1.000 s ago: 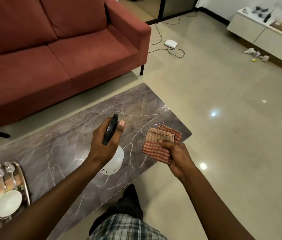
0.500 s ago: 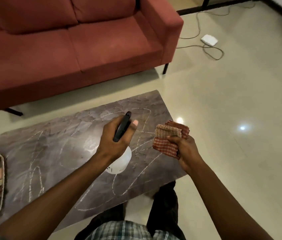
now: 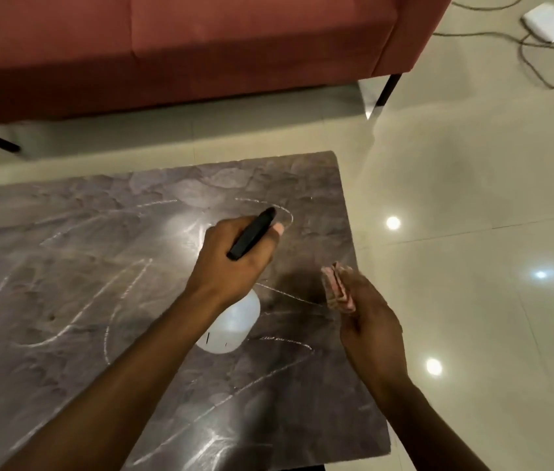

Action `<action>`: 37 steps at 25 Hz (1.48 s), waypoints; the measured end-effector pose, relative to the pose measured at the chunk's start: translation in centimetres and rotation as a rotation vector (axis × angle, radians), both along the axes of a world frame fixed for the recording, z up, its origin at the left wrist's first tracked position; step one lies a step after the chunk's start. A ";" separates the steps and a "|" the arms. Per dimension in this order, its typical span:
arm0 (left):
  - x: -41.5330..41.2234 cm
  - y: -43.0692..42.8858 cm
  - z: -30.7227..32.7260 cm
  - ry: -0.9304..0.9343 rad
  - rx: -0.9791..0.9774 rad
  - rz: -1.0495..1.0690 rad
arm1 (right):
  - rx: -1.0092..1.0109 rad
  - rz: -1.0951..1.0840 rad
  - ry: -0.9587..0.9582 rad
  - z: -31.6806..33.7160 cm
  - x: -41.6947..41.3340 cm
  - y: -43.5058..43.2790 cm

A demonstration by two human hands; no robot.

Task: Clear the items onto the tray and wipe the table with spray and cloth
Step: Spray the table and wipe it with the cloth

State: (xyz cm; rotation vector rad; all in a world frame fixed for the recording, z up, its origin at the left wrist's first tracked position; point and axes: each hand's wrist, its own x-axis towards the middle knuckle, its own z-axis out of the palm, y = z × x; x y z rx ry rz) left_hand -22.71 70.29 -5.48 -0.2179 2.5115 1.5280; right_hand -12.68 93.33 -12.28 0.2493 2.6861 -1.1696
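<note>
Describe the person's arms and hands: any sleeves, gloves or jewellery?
Both forearms are bare; no sleeves show in view. The left hand and right hand wear no gloves, and no watch, bracelet or ring is visible. The right hand is blurred, so small details there cannot be told.

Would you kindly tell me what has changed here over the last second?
The right hand has turned, so the folded cloth it holds now shows edge-on over the right end of the table. The view has swung right, and the tray has left the frame. The left hand still grips the spray bottle above the tabletop; nothing was let go.
</note>
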 end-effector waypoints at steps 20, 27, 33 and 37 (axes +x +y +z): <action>-2.0 -0.9 -7.2 -0.209 0.057 -0.006 | 0.673 0.528 0.057 -8.5 -16.9 1.1; -1.6 -1.4 -7.7 -0.264 0.152 0.029 | 0.610 0.858 0.123 -9.3 -25.3 -1.8; -2.9 -0.9 -7.1 -0.216 0.107 0.049 | 0.611 0.638 0.071 -9.1 -29.2 0.6; -2.9 -1.7 -7.2 -0.215 0.075 0.073 | 0.607 1.131 0.219 -9.6 -24.7 -0.1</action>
